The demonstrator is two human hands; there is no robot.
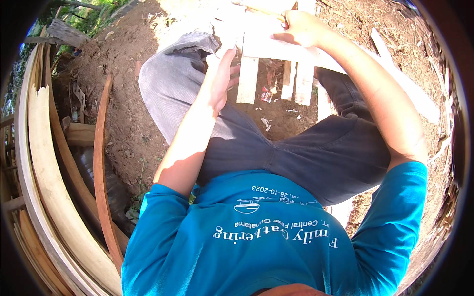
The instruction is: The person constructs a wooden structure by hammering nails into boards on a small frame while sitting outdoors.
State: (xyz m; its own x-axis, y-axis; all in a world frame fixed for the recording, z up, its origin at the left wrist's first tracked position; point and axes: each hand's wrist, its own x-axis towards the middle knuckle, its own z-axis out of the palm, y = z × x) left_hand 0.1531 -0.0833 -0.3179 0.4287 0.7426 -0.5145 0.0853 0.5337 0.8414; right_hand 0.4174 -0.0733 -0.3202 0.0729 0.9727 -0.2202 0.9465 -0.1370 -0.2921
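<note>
- Left hand (222, 81) spread its fingers near pale, flat wooden board (276, 50).
- Right hand (303, 28) curled over it; grip couldn't be told.
- Red packet (266, 93) lay on brown soil (276, 127).

Pale board (261, 48), details indistinct in glare

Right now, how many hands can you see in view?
2. The left hand is beside the left trouser leg; the right hand is at the pale wooden board. Glare washes out the area beyond.
</note>
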